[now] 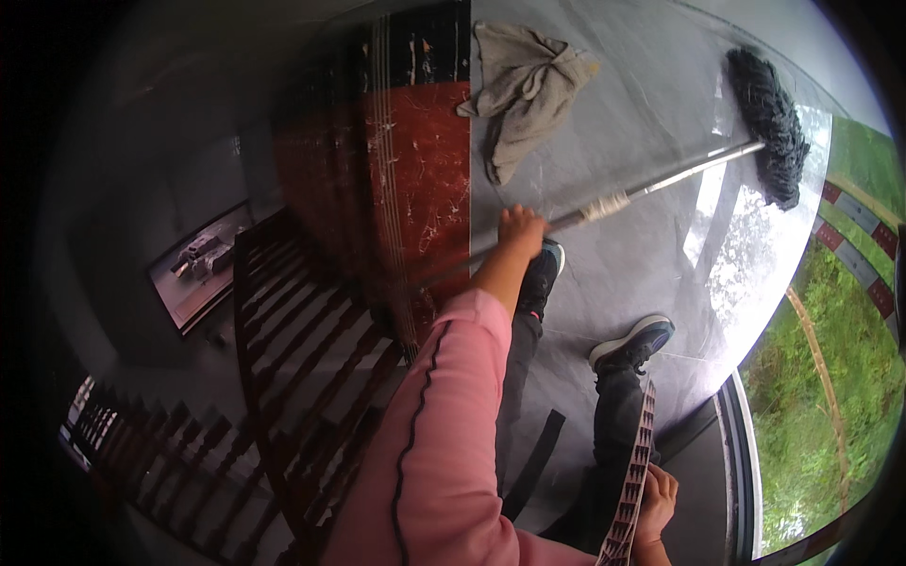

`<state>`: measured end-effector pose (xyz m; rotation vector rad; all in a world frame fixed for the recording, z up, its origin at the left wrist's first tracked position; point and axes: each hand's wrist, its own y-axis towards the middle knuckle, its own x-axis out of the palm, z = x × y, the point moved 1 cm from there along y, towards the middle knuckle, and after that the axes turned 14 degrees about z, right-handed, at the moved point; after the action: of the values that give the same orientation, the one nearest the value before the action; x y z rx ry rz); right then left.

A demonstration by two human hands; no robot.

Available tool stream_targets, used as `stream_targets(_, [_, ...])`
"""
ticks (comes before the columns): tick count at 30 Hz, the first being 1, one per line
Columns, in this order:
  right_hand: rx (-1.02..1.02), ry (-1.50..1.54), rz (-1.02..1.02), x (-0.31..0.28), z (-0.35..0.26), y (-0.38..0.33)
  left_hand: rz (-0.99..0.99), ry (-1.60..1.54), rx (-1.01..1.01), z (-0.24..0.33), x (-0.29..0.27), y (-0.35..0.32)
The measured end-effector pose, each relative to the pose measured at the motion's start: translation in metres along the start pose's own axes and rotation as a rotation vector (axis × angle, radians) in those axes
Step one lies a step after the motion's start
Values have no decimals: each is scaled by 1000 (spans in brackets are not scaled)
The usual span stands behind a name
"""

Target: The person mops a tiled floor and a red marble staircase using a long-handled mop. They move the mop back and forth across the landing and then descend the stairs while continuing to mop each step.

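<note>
The mop [661, 179] lies at a slant across the upper right of the frame, its metal handle running from the centre up to the dark shaggy head, which rests on the glossy grey floor [642, 264] near the upper right rim. A band of pale tape wraps the handle about midway. Your left hand [520, 226] sits at the centre of the frame with its fingers curled tight around the lower part of that handle, your pink sleeve [444, 434] trailing down to the bottom edge. Your right hand [655, 500] is low at the bottom right, beside a patterned black-and-white strap [634, 472]; you cannot tell from here whether its fingers grip anything. Just under your left hand are your two dark shoes [634, 344] with pale soles, planted on the grey floor. Above the left hand, at the top centre, a crumpled grey cloth [524, 94] lies on the floor, well apart from the mop head. To its left runs a band of red marbled tile [415, 179], and further left a dark wooden stair railing [283, 358] drops away. Green foliage [830, 377] shows at the right edge.
</note>
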<state>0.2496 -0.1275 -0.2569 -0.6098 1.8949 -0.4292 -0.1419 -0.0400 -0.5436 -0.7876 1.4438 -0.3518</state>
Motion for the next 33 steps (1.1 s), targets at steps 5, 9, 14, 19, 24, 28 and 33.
stream_targets(5, [84,28,-72,-10,-5,-32,-298,-989,-91,20,-44,-123])
stream_targets(9, [43,45,-74,5,5,-44,-787,-1453,-259,25,-141,-233])
stream_targets(14, [-52,3,-2,23,19,-55,-1145,-1472,-361,-23,-169,-405])
stream_targets(19, [-480,474,206,58,-36,-42,-1032,-1647,-579,-48,-218,-587])
stream_targets(24, [1210,1872,-294,8,-131,-3,-447,-928,-141,-13,-254,-592])
stream_targets(28, [1196,2060,-302,-27,-200,-1,-337,-548,-68,-79,-263,-574])
stream_targets(33, [1077,2143,-427,-68,-247,16,331,130,229,-96,-386,-587])
